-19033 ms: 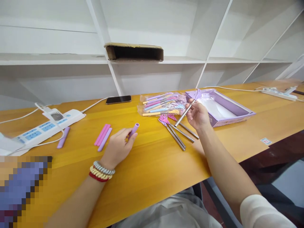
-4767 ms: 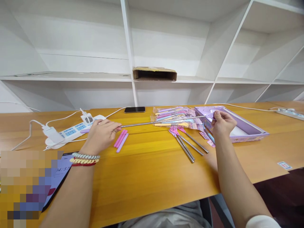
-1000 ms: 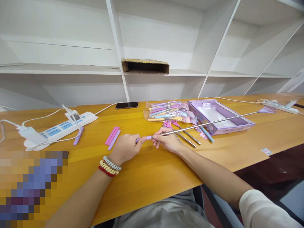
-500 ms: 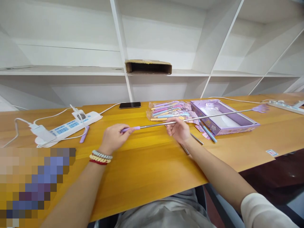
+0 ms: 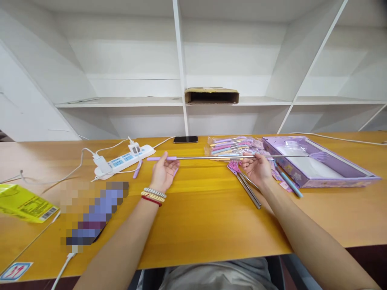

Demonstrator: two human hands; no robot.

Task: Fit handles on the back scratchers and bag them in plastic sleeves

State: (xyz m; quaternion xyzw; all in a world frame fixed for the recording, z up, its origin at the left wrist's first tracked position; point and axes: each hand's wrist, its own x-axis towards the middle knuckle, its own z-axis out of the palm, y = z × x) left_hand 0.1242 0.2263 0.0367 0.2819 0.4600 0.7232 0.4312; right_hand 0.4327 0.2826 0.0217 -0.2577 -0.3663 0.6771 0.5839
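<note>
A telescopic back scratcher [image 5: 208, 158] with a purple handle, steel rod and purple claw-like head is held level above the table. My left hand [image 5: 163, 175] holds its handle, thumb on top and the other fingers loosely curled beneath. Farther along, my right hand [image 5: 258, 169] has the rod between thumb and fingers, palm turned up. The head end reaches over the open purple box [image 5: 338, 182]. Below the rod, near my right hand, lie pink claw heads [image 5: 234, 166] with steel rods [image 5: 250, 192]. A blue handle [image 5: 292, 185] lies beside the box.
Bagged back scratchers [image 5: 231, 146] lie behind the rod. To the left are a white power strip [image 5: 119, 163] with cables, a purple handle [image 5: 137, 170], a pixelated phone-like item [image 5: 99, 215] and a yellow packet [image 5: 27, 203]. A black phone [image 5: 185, 139] lies below the shelf with a cardboard box [image 5: 211, 96].
The view has swung left. My right hand has slid along the rod toward the head, and the back scratcher now looks shorter and more level. My left hand has turned more palm-up.
</note>
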